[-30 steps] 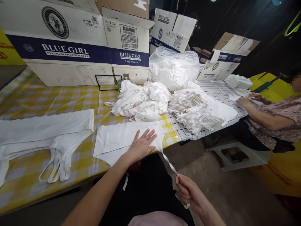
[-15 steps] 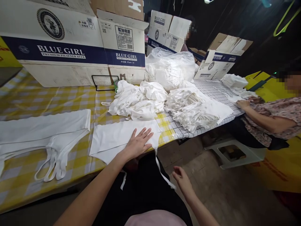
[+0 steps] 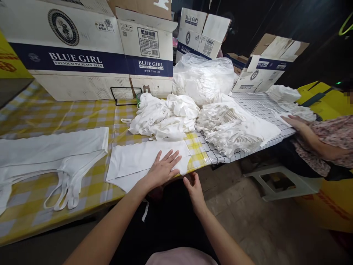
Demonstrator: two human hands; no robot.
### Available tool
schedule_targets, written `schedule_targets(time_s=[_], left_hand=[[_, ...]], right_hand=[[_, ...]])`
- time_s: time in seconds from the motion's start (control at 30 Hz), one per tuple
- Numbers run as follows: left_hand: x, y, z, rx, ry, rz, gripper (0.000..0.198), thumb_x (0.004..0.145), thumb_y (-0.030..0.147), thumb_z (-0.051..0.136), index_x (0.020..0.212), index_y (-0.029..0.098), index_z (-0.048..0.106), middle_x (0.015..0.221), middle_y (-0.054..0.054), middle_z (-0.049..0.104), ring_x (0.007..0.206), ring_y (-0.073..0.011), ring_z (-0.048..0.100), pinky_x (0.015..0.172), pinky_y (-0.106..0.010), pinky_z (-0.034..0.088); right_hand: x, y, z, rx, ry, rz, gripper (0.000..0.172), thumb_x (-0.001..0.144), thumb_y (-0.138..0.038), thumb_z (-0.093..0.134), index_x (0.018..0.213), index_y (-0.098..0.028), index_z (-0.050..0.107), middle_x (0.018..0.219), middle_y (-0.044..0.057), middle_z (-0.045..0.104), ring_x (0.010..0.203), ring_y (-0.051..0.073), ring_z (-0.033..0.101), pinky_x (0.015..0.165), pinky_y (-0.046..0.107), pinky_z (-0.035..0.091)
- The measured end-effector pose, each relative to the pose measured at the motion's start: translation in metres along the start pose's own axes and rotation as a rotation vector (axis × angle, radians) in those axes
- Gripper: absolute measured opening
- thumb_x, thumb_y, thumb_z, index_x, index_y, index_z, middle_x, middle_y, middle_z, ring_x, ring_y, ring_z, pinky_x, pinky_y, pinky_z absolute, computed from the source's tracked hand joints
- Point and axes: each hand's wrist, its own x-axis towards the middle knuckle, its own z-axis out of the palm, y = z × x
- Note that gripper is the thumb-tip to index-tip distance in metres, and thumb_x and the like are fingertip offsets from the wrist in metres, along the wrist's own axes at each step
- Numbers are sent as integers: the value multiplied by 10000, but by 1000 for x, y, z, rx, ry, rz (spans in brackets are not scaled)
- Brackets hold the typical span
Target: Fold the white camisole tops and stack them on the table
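My left hand [image 3: 164, 167] lies flat, fingers spread, on the right part of a folded white stretch garment [image 3: 131, 160] at the table's front edge. Just beyond that edge, near the garment's right corner, is my right hand [image 3: 195, 189]; its thumb and forefinger are apart, and the other fingers are partly hidden. I see nothing between them. A short white strap end [image 3: 145, 211] hangs below the edge over my dark trousers. To the left, another white garment [image 3: 52, 151] lies spread, with several narrow loops toward the front.
A loose white garment pile [image 3: 165, 116] and a layered stack [image 3: 231, 129] lie behind. Further back are a filled clear plastic bag [image 3: 204, 79], a large beer carton [image 3: 91, 82] and a black wire frame [image 3: 127, 104]. At right, a co-worker's hand [image 3: 295, 121] rests on white fabric above a stool [image 3: 286, 184].
My right hand has moved up and left to the table edge. The long strap hanging at the garment's right corner no longer shows. My left hand stays flat. The view has shifted slightly.
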Motion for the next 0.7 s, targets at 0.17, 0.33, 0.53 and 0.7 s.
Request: schedule_targets(time_s=[0.17,0.33,0.53,0.7], left_hand=[[-1,1,0,2,2,-4,508,900,409,366,1390,309,274,1493,14,210,1376,-222,153,1099,-516,13],[-1,1,-2,1,-16,-10,511,894,389,378,1388,311,275,1494,16,207,1377,-223,150,1101,-517,22],[-4,2,-4,5,-3,-2,508,910,411,341,1397,293,258,1498,14,193,1381,-216,131,1104,-510,39],[-6,4,-2,44,41,27,512,925,447,279,1403,265,259,1496,-4,203,1376,-225,151,1108,-489,94]], right_hand=[[0,1,3,39,-131,27,292,814,-485,507,903,-209,540,847,29,586,849,193,540,795,300,418],[-17,-6,-22,-8,-141,55,299,819,-473,516,722,-195,563,677,-3,494,685,160,453,672,275,371],[-58,-26,-87,-168,-288,179,355,819,-492,507,644,-207,626,567,8,455,601,170,443,633,320,359],[-95,-66,-145,-171,-188,286,323,789,-512,491,956,-307,676,461,15,487,499,219,500,603,417,425]])
